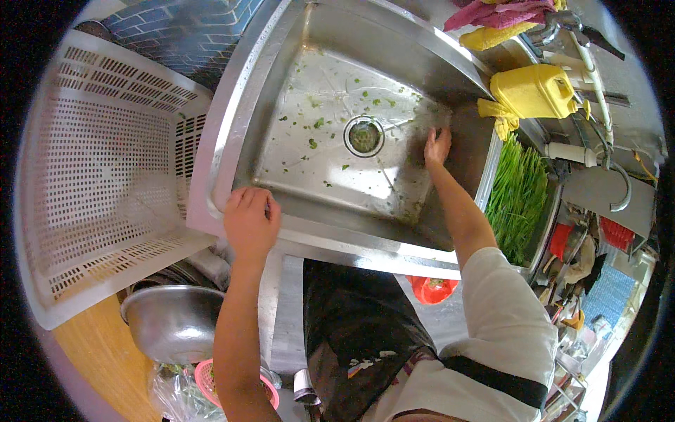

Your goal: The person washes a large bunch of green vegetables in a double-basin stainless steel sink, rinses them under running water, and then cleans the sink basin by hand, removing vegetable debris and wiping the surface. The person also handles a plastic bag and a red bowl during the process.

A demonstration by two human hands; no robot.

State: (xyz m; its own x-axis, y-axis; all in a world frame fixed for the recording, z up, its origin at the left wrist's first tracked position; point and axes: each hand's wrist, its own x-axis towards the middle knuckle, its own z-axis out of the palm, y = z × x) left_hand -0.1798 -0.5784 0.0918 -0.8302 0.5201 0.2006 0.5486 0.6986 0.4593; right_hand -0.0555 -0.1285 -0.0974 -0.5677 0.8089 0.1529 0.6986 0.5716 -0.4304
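Note:
A stainless-steel sink basin (316,182) lies before me, with small green leaf scraps scattered over its wet floor. Around the middle is the drain strainer (364,136), with green bits in it. My left hand (252,219) rests with curled fingers on the sink's near left corner; whether it grips the rim is hard to tell. Deep in the basin, near its right wall, my right hand (439,145) has its fingers extended and holds nothing visible. Long green stalks (517,195) fill a metal compartment to the right of the basin.
A white perforated plastic crate (105,158) stands at the left, above a steel bowl (174,322). On the right are a yellow jug (532,92), yellow and pink cloths (501,16), and a faucet (561,24). A pink basket (205,382) sits low at the left.

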